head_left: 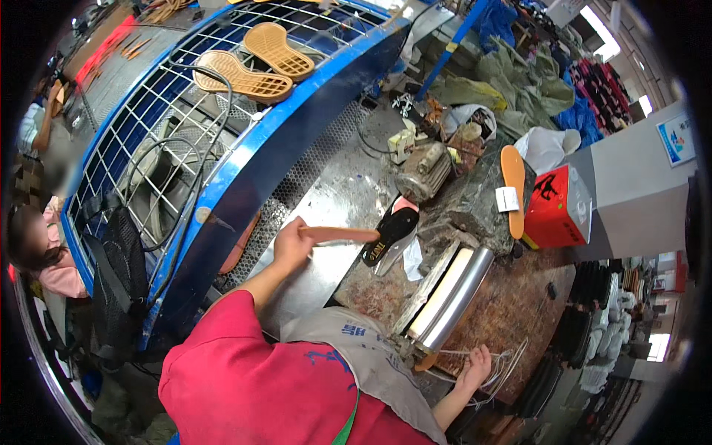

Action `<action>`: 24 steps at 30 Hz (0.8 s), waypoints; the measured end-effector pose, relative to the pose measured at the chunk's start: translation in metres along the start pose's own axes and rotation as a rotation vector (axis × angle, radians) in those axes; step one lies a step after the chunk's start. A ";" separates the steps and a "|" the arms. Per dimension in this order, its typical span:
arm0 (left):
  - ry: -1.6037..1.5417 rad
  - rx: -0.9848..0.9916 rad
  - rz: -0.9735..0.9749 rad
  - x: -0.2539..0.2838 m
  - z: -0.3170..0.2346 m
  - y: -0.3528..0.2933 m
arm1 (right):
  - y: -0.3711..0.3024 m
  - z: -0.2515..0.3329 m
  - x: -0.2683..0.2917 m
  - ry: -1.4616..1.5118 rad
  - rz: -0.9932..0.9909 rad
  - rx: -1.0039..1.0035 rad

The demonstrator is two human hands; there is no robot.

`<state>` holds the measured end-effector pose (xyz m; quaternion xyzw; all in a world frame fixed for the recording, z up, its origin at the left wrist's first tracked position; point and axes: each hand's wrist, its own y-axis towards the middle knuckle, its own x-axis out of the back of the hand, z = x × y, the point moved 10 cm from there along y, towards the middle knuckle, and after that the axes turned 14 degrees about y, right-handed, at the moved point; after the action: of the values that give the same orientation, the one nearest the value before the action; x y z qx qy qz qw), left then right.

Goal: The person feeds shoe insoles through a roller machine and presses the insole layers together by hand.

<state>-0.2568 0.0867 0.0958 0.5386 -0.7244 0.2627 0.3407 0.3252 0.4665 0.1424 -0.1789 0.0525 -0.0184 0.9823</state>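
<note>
My left hand (291,246) grips one end of a thin tan shoe sole (343,234), seen nearly edge-on. The sole's far tip reaches over a black insole (391,236) that lies on the metal tabletop. My right hand (475,368) is open with its fingers loosely bent, beside a white cord (509,365) at the near right corner of a brown worktable. Between my hands sits a roller machine with a shiny steel roller (461,300) and a cream roller (440,294) beside it. A small tan piece (426,362) shows under the rollers' near end.
On the left a blue frame (245,152) with white wire mesh carries two tan soles (245,76). An electric motor (424,172) stands behind the machine. An orange sole (512,178) leans near a red box (560,208). Another person (59,274) is at far left.
</note>
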 end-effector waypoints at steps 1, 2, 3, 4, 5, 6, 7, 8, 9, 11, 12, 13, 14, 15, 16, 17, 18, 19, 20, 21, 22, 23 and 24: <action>-0.011 0.145 -0.024 -0.008 0.028 0.006 | 0.003 -0.002 0.004 -0.033 0.021 -0.005; 0.030 0.310 -0.073 -0.011 0.055 0.011 | 0.003 -0.001 0.008 -0.055 0.012 0.015; -0.069 0.403 -0.028 -0.025 0.075 0.020 | 0.001 -0.001 0.016 -0.059 -0.006 0.016; -0.198 0.497 -0.052 -0.039 0.090 0.027 | 0.000 0.001 0.017 -0.046 0.003 0.019; -0.330 0.589 -0.074 -0.060 0.107 0.036 | -0.001 0.005 0.017 -0.030 0.012 0.026; -0.328 0.589 -0.076 -0.092 0.153 0.056 | -0.003 0.006 0.013 -0.029 0.012 0.024; -0.541 0.671 -0.057 -0.125 0.203 0.075 | -0.002 0.003 0.008 -0.039 0.013 0.016; -0.743 0.745 -0.072 -0.123 0.253 0.110 | 0.001 -0.007 -0.007 -0.039 0.041 -0.014; -0.743 0.741 -0.047 -0.149 0.241 0.129 | 0.001 -0.007 -0.004 -0.040 0.018 -0.006; 0.039 0.567 -0.545 -0.113 0.195 0.159 | -0.001 -0.007 -0.005 -0.027 0.002 -0.008; -0.436 0.626 -0.433 -0.139 0.196 0.188 | -0.002 -0.006 -0.002 -0.021 -0.012 0.003; -0.910 0.668 -0.295 -0.169 0.184 0.210 | -0.003 -0.007 -0.001 -0.038 -0.014 -0.002; -0.921 0.657 -0.284 -0.173 0.170 0.218 | -0.003 -0.007 -0.002 -0.052 -0.012 -0.008; -0.878 0.657 -0.250 -0.174 0.154 0.234 | -0.003 -0.004 -0.002 -0.040 -0.014 0.003; -0.833 0.651 -0.227 -0.162 0.153 0.249 | -0.003 -0.008 -0.002 -0.023 -0.004 -0.014; -0.792 0.644 -0.196 -0.170 0.141 0.249 | -0.003 -0.012 0.002 -0.007 -0.001 -0.024; -0.752 0.635 -0.171 -0.170 0.133 0.251 | -0.003 -0.012 0.007 -0.037 0.008 -0.023; -0.701 0.625 -0.177 -0.149 0.128 0.267 | -0.002 -0.019 0.005 0.009 0.012 -0.038; -0.660 0.615 -0.159 -0.160 0.119 0.254 | -0.005 -0.019 0.009 0.050 -0.004 -0.038; -0.614 0.607 -0.176 -0.141 0.114 0.263 | -0.007 -0.024 0.003 0.061 -0.003 -0.052; -0.573 0.602 -0.197 -0.124 0.117 0.264 | -0.007 -0.028 -0.004 0.069 0.003 -0.064; -0.534 0.596 -0.202 -0.119 0.116 0.257 | -0.006 -0.028 -0.010 0.093 0.031 -0.055; -0.495 0.591 -0.201 -0.119 0.116 0.241 | -0.005 -0.031 -0.005 0.011 -0.017 -0.064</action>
<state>-0.4898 0.1396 -0.0733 0.7288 -0.6213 0.2875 0.0100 0.3167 0.4514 0.1156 -0.2105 0.0571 -0.0260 0.9756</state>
